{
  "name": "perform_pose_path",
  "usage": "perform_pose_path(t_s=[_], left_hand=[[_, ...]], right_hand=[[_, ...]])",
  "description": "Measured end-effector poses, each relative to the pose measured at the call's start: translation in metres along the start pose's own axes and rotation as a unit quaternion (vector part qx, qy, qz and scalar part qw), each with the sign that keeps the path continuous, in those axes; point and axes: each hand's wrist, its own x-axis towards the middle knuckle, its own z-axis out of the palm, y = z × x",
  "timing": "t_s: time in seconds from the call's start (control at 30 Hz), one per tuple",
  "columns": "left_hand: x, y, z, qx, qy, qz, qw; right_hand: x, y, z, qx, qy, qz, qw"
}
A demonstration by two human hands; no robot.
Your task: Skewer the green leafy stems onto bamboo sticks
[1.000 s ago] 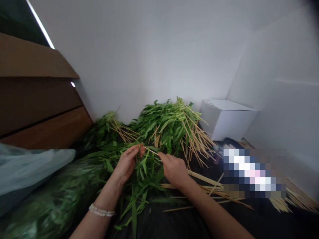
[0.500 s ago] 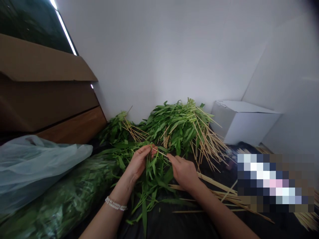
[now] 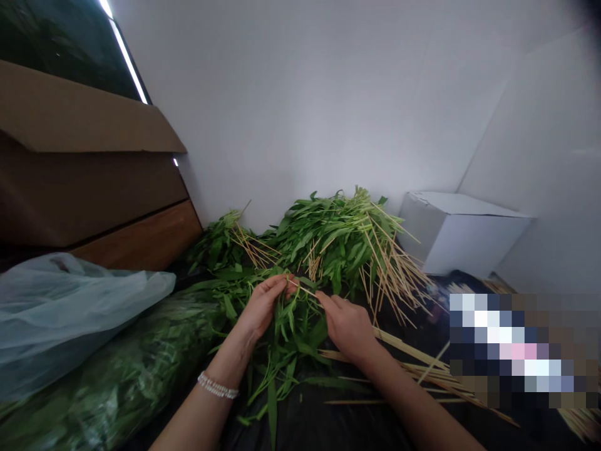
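Note:
Leafy green stems, resembling water spinach point(image 3: 287, 316), are pinched between the thumb and fingers of my left hand point(image 3: 265, 307), their leaves hanging down. My right hand point(image 3: 347, 322) is closed around a thin bamboo skewer point(image 3: 304, 288) that points left and up. The skewer's far end meets the greens at my left fingertips; whether it has gone into a stem I cannot tell. Below both hands, loose greens point(image 3: 267, 376) lie on black plastic sheeting point(image 3: 305, 426). Several loose skewers point(image 3: 441, 373) lie beneath and beside my right forearm.
Behind my hands rests a heap of greens with skewers point(image 3: 338, 232), with a smaller bunch point(image 3: 220, 241) to its left. A plastic bag of greens point(image 3: 117, 369) fills the left side, near a cardboard box point(image 3: 94, 181). A white box point(image 3: 474, 241) stands at right against the wall.
Almost nothing differs. Both hands keep the same hold on greens and skewer, and the view has shifted very slightly.

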Motion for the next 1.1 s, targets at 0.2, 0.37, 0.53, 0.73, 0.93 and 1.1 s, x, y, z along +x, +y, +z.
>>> perform_pose_path(t_s=[0.2,0.37,0.53,0.73,0.93,1.1], left_hand=[[0.0009,-0.0024,-0.0018,0.012,0.005,0.018,1.000],[0.0023,-0.0050,-0.0032,0.028,0.011,0.035,0.999],[0.0017,-0.0045,-0.0018,0.021,0.021,0.032,0.999],[0.0012,-0.0034,-0.0010,0.035,0.021,0.026,0.999],[0.0025,-0.0052,-0.0042,0.060,0.021,0.041,0.997],[0.0026,-0.0069,-0.0054,0.099,0.025,0.061,0.993]], right_hand=[[0.0004,-0.0004,-0.0003,-0.004,-0.006,0.004,1.000],[-0.0003,-0.0006,0.0014,-0.006,0.006,0.001,1.000],[-0.0005,-0.0002,0.0013,-0.006,0.012,0.003,1.000],[-0.0001,-0.0003,0.0006,-0.010,-0.003,0.011,1.000],[0.0003,-0.0007,0.0000,-0.013,-0.019,0.016,1.000],[0.0003,-0.0011,0.0000,-0.021,-0.027,0.015,0.999]])
